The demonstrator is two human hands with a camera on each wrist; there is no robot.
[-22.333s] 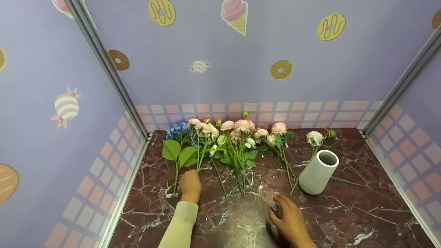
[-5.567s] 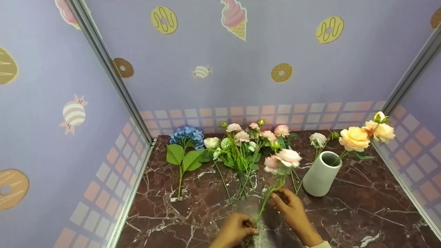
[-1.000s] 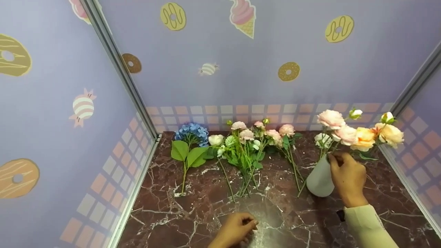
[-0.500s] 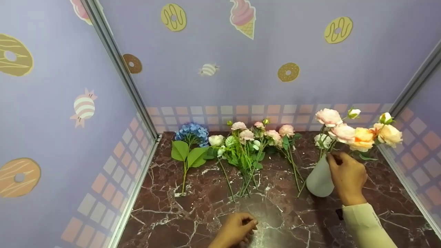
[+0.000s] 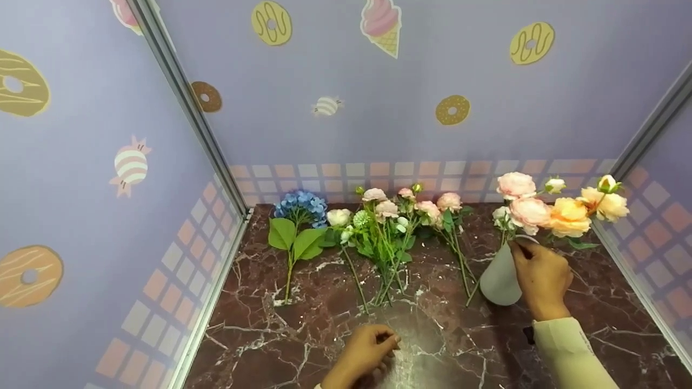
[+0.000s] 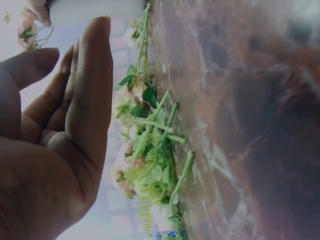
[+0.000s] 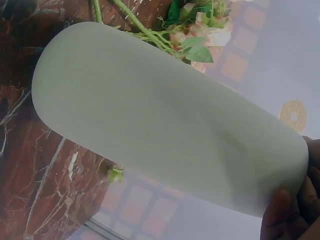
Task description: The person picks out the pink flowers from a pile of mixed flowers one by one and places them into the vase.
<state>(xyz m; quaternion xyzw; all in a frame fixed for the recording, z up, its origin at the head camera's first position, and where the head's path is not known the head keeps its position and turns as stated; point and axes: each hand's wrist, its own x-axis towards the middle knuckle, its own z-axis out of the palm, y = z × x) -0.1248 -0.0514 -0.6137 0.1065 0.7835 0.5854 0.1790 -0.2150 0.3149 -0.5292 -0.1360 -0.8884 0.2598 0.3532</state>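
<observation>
A pale grey-white vase (image 5: 500, 278) stands upright on the right of the marbled table. My right hand (image 5: 543, 278) is at its mouth, thumb and fingertips pinched together on the stem of a pink rose (image 5: 530, 212); the stem itself is mostly hidden by the fingers. Beside it an orange rose (image 5: 570, 218) leans out of the vase to the right. In the right wrist view the vase (image 7: 165, 120) fills the middle, with the fingers at its rim. My left hand (image 5: 367, 348) rests near the front, loosely bent and holding nothing.
Along the back lie a blue hydrangea (image 5: 300, 208) with broad leaves, a cream flower (image 5: 339, 218), a green-leaved bunch (image 5: 384, 243) and pink roses (image 5: 448, 201) on long stems. A white flower (image 5: 501, 216) lies behind the vase. Patterned walls enclose the table.
Both hands held the pink rose over the table several seconds ago; now it stands in the vase at my right hand. Lately its blooms have shifted slightly left and down. My left hand has stayed nearly still.
</observation>
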